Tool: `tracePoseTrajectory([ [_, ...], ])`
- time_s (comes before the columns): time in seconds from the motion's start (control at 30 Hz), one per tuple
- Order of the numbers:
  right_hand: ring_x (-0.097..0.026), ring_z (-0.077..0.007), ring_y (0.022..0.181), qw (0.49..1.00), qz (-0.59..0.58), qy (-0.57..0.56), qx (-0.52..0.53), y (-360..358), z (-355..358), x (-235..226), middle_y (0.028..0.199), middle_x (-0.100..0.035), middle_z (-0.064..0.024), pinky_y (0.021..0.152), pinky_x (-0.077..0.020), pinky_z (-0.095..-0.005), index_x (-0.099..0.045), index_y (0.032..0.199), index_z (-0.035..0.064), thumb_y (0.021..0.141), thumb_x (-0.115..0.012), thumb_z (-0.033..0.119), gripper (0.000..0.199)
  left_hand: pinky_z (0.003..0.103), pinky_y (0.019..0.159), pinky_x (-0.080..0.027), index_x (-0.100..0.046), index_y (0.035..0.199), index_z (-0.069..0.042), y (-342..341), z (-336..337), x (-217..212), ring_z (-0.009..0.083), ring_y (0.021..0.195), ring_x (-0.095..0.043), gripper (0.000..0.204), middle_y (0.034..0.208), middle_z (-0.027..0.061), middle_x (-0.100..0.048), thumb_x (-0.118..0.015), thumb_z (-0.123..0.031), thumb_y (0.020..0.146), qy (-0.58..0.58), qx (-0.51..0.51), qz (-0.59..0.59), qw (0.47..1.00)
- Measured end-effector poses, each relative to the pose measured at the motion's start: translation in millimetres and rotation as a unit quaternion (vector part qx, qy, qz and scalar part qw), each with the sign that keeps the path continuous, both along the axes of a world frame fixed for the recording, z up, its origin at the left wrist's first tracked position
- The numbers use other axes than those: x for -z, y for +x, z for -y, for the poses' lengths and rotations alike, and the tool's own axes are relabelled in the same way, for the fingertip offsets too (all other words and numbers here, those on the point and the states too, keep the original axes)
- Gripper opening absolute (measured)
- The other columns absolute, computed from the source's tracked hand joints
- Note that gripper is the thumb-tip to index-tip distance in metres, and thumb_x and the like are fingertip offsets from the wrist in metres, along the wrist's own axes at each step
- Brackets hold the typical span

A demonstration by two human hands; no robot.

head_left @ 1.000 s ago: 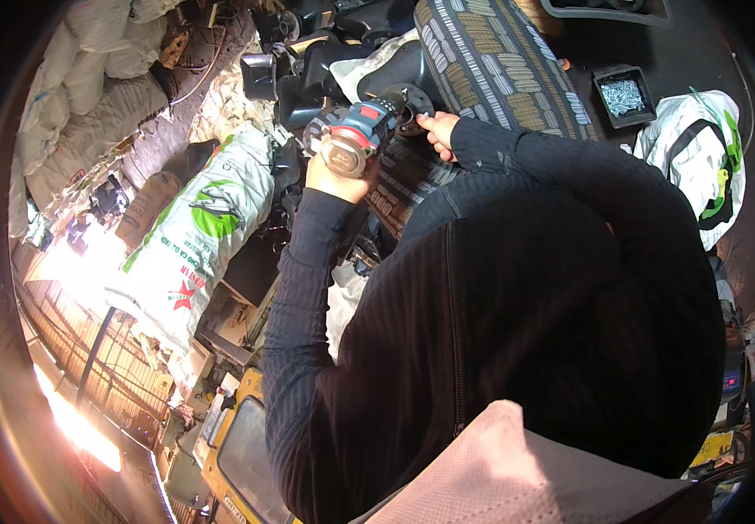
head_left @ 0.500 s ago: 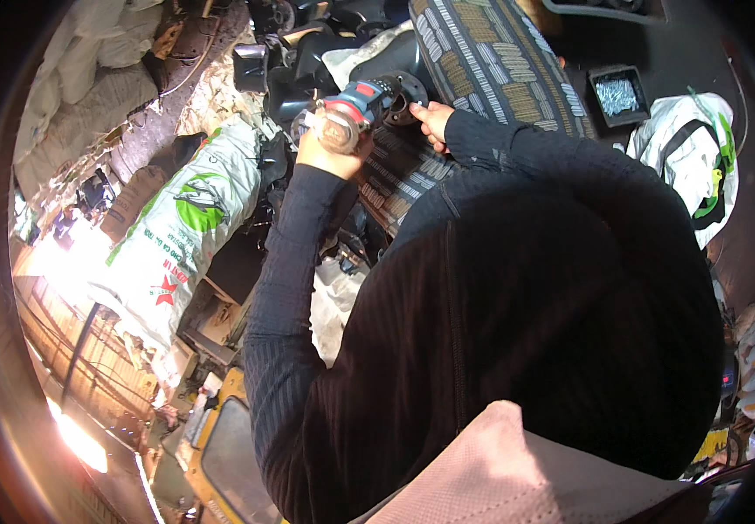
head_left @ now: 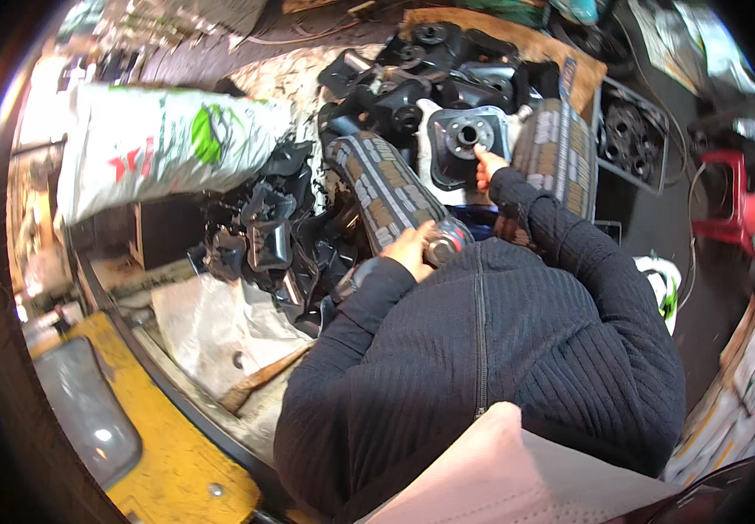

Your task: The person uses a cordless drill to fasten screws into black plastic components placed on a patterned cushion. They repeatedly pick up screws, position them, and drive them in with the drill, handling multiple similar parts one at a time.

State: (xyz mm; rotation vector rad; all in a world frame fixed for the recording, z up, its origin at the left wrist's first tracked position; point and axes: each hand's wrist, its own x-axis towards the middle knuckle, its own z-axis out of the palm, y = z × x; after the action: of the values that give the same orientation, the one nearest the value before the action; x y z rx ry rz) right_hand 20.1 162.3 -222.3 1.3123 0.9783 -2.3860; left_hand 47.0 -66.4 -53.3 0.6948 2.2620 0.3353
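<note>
My left hand [head_left: 410, 253] is closed around a power drill [head_left: 447, 244] with red and dark parts, low against my left thigh. Ahead of me, a black part with a round, holed flange [head_left: 469, 135] rests on a white cloth [head_left: 434, 176] between my legs. At the flange's right edge is my right hand [head_left: 489, 166], its fingers curled and the thumb close to the rim. Whatever those fingers may pinch is too small to make out.
Several black moulded parts [head_left: 408, 109] are heaped beyond my legs, with others [head_left: 268, 231] at left. A white sack [head_left: 176, 144] lies further left. To the right are a grey crate of round black parts [head_left: 630, 140] and a red stool [head_left: 738, 205].
My view has swung. The drill, earlier held up at the flange, is now down by my left thigh. My right hand is still at a flange, which now faces up on the cloth.
</note>
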Motion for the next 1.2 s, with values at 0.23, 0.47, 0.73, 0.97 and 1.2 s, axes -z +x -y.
tracePoseTrajectory([
  [0.23, -0.036, -0.0127, 0.04, 0.985, -0.03, 0.06, -0.16, -185, -53, 42, 0.054, -0.037, 0.0021, 0.034, -0.0262, -0.0293, -0.044, 0.074, 0.0179, 0.079, -0.06, 0.045, 0.032, 0.037, 0.087, -0.043, -0.052, 0.119, -0.006, -8, 80, 15, 0.0286, 0.095, -0.055, 0.055, 0.102, 0.0123, -0.06, -0.066, -0.031, 0.072, 0.273, -0.085, -0.122, 0.95],
  [0.47, -0.021, -0.0054, 0.038, 0.978, -0.078, 0.104, -0.16, -223, -32, -39, 0.049, -0.024, 0.0052, 0.034, -0.0201, -0.0214, -0.053, 0.115, 0.0082, 0.085, -0.056, 0.039, 0.043, 0.032, 0.08, -0.047, -0.055, 0.114, -0.01, -59, 206, 135, 0.0229, 0.088, -0.063, 0.045, 0.09, 0.0083, -0.066, -0.064, -0.03, 0.075, 0.076, -0.461, -0.113, 0.877],
  [0.73, -0.019, -0.0034, 0.041, 0.948, -0.051, 0.236, -0.209, -42, -89, -95, 0.055, -0.017, 0.0082, 0.038, -0.0173, -0.0188, -0.046, 0.126, 0.0133, 0.092, -0.04, 0.029, 0.038, 0.042, 0.088, -0.04, -0.039, 0.128, -0.02, -90, 211, 266, 0.0291, 0.11, -0.044, 0.068, 0.121, 0.0062, -0.047, -0.067, -0.035, 0.068, -0.15, -0.301, -0.15, 0.93],
  [0.97, -0.018, -0.0036, 0.04, 0.973, -0.025, 0.227, 0.041, 94, -160, -116, 0.053, -0.018, 0.0076, 0.036, -0.0178, -0.0188, -0.047, 0.126, 0.0129, 0.089, -0.048, 0.023, 0.038, 0.04, 0.1, -0.031, -0.033, 0.134, -0.015, -186, 208, 325, 0.0294, 0.128, -0.03, 0.053, 0.138, 0.008, -0.034, -0.031, -0.042, 0.089, -0.148, -0.355, 0.028, 0.923],
  [1.2, -0.017, -0.0027, 0.039, 0.942, 0.004, 0.292, 0.163, 109, -121, -160, 0.051, -0.023, 0.0106, 0.037, -0.0139, -0.0199, -0.058, 0.113, 0.0123, 0.086, -0.053, 0.025, 0.03, 0.045, 0.092, -0.039, -0.037, 0.129, -0.023, -163, 236, 317, 0.0282, 0.118, -0.044, 0.056, 0.128, 0.0086, -0.044, -0.056, -0.041, 0.08, -0.342, -0.089, -0.009, 0.935],
])
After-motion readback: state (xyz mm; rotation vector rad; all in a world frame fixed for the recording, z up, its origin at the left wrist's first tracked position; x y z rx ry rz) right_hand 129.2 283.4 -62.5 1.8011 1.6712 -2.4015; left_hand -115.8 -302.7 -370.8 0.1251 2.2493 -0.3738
